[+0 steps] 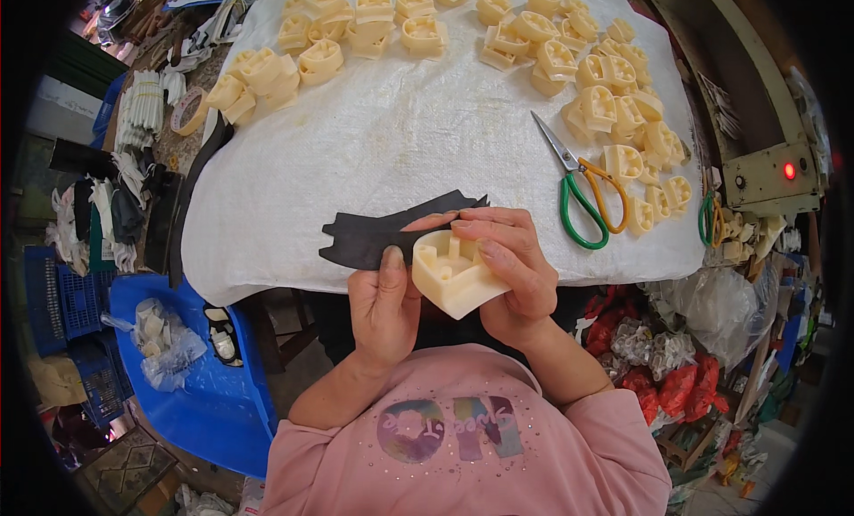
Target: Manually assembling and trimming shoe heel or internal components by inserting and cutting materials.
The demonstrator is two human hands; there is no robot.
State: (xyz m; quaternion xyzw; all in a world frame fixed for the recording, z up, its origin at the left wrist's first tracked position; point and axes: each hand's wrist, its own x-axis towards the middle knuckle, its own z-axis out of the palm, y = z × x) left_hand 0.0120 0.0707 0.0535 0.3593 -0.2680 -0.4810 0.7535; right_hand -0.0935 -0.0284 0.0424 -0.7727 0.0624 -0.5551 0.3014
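Observation:
A cream plastic shoe heel (454, 276) with a hollow, ribbed top is held above the near edge of the table. My right hand (520, 271) is closed round its right side, fingertips over the far rim. To the left, my left hand (382, 302) is closed on a black strip of thin sheet material (356, 247), the thumb on its face. That strip runs from the heel's far side out to the left, with notched ends. Part of another black edge shows behind it, and I cannot tell whether it is a second piece. Some left fingertips are hidden.
White woven sheeting (356, 151) covers the table. Scissors with green and orange handles (583, 191) lie right of my hands. Several cream heels (534, 31) stand along the far and right sides. A blue plastic chair (205, 418) is at lower left; a machine with a red light (772, 173) is at right.

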